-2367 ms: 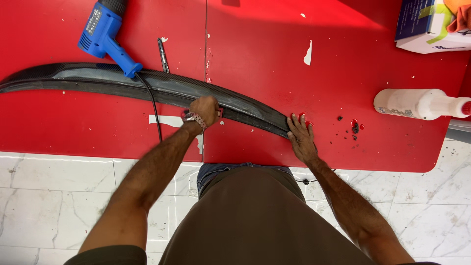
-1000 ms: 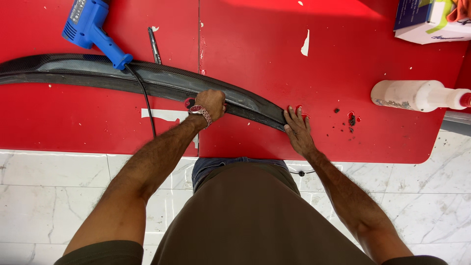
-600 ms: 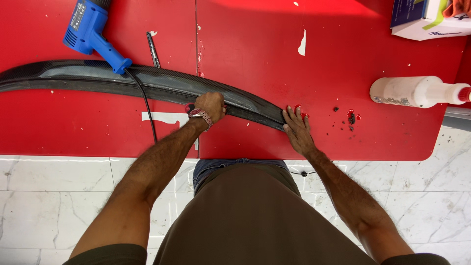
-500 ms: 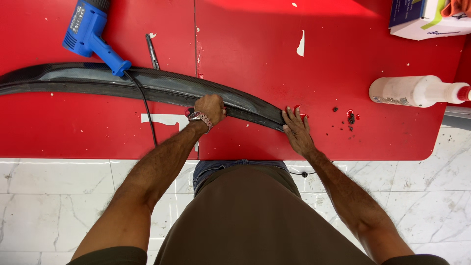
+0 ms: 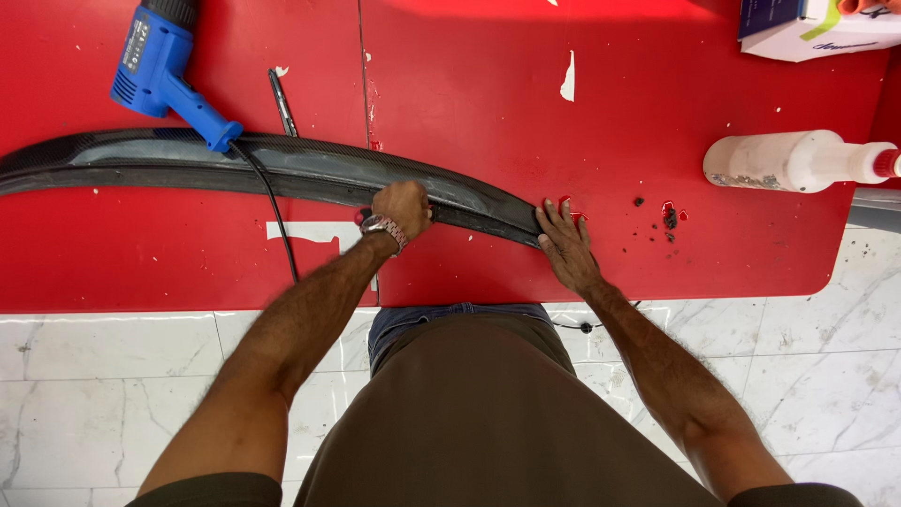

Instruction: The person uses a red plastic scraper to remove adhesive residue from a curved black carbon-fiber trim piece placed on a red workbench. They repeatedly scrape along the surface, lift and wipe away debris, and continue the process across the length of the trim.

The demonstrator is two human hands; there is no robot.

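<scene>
The left hand (image 5: 402, 204) is curled in a closed grip on the near edge of the long black strip (image 5: 282, 167) lying across the red worktop (image 5: 657, 113). The right hand (image 5: 566, 246) lies flat, fingers spread, at the strip's right tip. Both hands sit much as they did a moment earlier.

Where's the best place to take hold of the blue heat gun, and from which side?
Grip the blue heat gun by its slanted handle, coming from the table's near edge. The handle points down-right toward the long black curved trim strip, is narrow and bare, while the barrel end runs out of view.
</scene>
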